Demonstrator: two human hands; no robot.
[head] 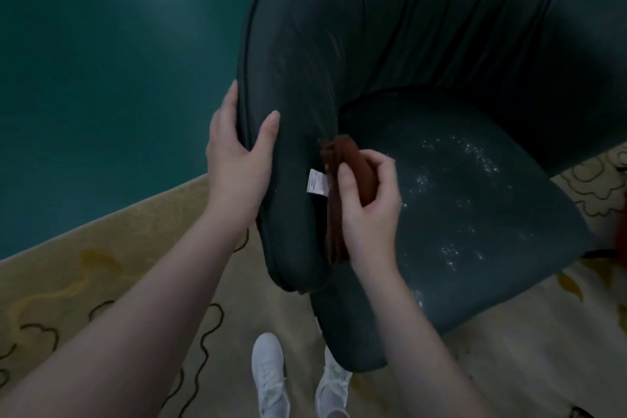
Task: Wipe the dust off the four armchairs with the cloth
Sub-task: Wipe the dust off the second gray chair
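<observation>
here left hand grips armchair arm; right hand clutches brown cloth, seemingly touching seat.

Bare forearms, white lace-up sneakers

Patterned beige carpet under dark armchair and white shoes

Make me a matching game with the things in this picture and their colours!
Things:
1. cloth
2. armchair
3. shoes
4. carpet

Colours:
A. white
B. dark green
C. brown
D. beige

Right pairs: 1-C, 2-B, 3-A, 4-D.
</observation>
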